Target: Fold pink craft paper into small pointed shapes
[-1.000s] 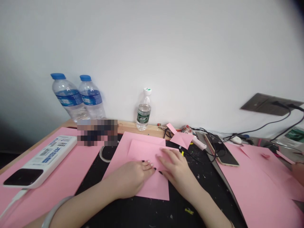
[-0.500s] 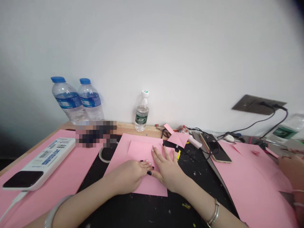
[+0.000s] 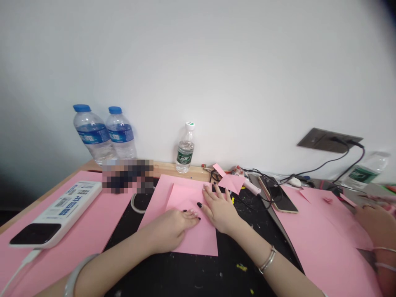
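Note:
A folded sheet of pink paper (image 3: 198, 241) lies on the black mat (image 3: 173, 274) in front of me, with a smaller flap turned over on top of a larger part. My left hand (image 3: 173, 229) rests palm down on the flap, fingers stretched toward the right. Farther up, my right hand (image 3: 220, 208) lies on the paper's right edge, its fingers spread and pointing away from me. Both hands press on the paper without gripping it. Beyond the right fingertips is a small cut piece of pink paper (image 3: 231, 182).
Two blue-capped bottles (image 3: 121, 132) and a small water bottle (image 3: 185, 152) stand along the wall. At left, a white device (image 3: 55, 214) sits on pink paper. Cables, a phone (image 3: 280, 198) and more pink sheets (image 3: 324, 243) lie right, near another person's hand (image 3: 375, 225).
My right hand has slid slightly up and to the right over the paper, away from my left hand. The left hand stays almost in place. The view has shifted slightly.

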The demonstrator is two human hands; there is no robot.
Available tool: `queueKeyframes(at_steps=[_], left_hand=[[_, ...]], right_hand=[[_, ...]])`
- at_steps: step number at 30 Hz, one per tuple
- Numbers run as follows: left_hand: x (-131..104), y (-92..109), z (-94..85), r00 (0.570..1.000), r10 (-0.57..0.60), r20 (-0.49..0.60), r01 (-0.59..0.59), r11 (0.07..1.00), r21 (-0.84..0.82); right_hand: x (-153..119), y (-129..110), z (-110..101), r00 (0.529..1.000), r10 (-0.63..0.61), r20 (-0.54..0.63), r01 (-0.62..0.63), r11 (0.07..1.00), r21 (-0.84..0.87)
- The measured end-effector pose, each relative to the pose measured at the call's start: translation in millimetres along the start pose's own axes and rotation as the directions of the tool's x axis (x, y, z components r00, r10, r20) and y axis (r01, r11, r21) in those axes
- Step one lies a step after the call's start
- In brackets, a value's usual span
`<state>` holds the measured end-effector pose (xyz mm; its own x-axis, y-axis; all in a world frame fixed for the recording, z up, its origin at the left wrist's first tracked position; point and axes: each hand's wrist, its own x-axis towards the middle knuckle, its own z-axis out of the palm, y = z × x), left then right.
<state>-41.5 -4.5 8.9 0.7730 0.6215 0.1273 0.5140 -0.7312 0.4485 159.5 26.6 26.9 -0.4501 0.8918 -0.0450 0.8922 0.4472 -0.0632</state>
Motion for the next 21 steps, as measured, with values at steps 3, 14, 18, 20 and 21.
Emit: queueKeyframes(at_steps=[3, 14, 18, 20, 21], left_hand=[[0, -1, 1.2, 1.000, 0.009, -0.018, -0.009, 1.000, -0.002], [0, 2, -2.5, 1.000, 0.007, -0.002, -0.007, 0.999, -0.050], [0, 2, -1.7, 1.000, 0.013, -0.018, -0.013, 0.999, -0.037], [0, 1, -1.1, 0.999, 0.021, -0.029, -0.022, 0.999, -0.035], [0, 1, -1.0, 0.999, 0.023, -0.027, -0.024, 0.999, -0.035]], right_hand=[[-11, 8, 1, 0.997, 0.069, -0.015, -0.070, 0.997, -0.034], [-20, 11, 6, 0.936, 0.352, -0.011, -0.349, 0.922, -0.166], [-15, -2, 2, 0.941, 0.338, -0.034, -0.339, 0.930, -0.141], [-9, -10, 1, 0.968, 0.251, -0.012, -0.251, 0.964, -0.091], [-5, -13, 1, 0.982, 0.190, 0.004, -0.189, 0.980, -0.055]])
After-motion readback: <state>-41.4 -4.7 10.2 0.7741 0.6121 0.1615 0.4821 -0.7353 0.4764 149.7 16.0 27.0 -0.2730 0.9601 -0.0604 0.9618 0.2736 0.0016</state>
